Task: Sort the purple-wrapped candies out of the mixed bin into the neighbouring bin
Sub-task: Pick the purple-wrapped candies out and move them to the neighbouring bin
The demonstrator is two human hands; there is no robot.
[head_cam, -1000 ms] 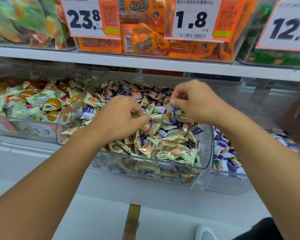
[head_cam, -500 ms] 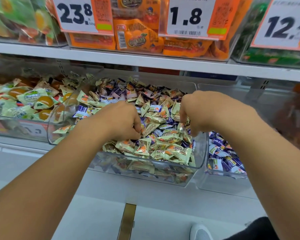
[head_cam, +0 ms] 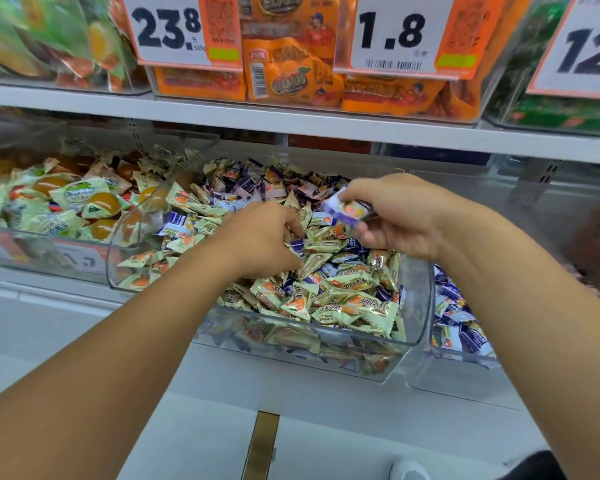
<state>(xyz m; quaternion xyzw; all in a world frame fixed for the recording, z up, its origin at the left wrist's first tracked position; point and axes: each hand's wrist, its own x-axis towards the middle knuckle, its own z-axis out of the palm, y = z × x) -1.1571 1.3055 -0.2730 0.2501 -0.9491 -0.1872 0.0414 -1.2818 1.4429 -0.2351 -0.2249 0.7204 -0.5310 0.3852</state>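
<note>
The shelf (head_cam: 291,128) runs across the full width above the mixed bin (head_cam: 420,306), and carries orange snack packs (head_cam: 291,77) and three price tags; the tag reading 23.8 (head_cam: 168,29) sits above the mixed bin's left end, the tag reading 1.8 (head_cam: 392,32) above its right end, and a partly cropped tag beginning 12 (head_cam: 589,53) further right. The mixed bin is a clear plastic container with a curved front wall, filled with pale green-and-orange candies (head_cam: 347,296) mixed with purple-wrapped ones. To the left of the mixed bin stands a clear bin of jelly cups (head_cam: 66,206), touching or almost touching its left wall. To the right of the mixed bin, just beside its right wall, stands the neighbouring bin (head_cam: 465,362), which holds a pile of purple-wrapped candies (head_cam: 458,327). The left hand (head_cam: 260,240) reaches into the middle of the mixed bin with its fingers curled down into the pile; contact is visible, but what the fingertips pinch cannot be told. The right hand (head_cam: 399,216) is raised above the mixed bin's right half and pinches one purple-wrapped candy (head_cam: 347,207) between thumb and fingers, clear of the pile. A white shoe tip (head_cam: 407,471) shows at the floor, below the mixed bin.
</note>
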